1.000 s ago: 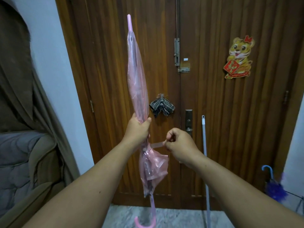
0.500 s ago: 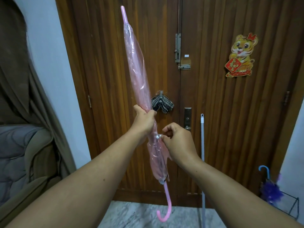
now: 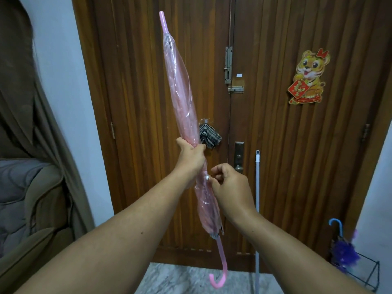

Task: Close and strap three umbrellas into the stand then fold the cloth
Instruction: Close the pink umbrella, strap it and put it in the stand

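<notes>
Wooden door (image 3: 275,145) behind, left hand (image 3: 191,158) gripping pink umbrella (image 3: 182,92)

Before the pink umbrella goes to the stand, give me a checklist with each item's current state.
1. Translucent pink plastic umbrella canopy rolled tight: ok.
2. Left hand grip around the canopy: ok.
3. Right hand fingertips on the white strap snap: ok.
4. Snap fully fastened: cannot tell.
5. Black wire stand in view, low right: ok.
6. Room in the stand beside the purple umbrella: cannot tell.
</notes>
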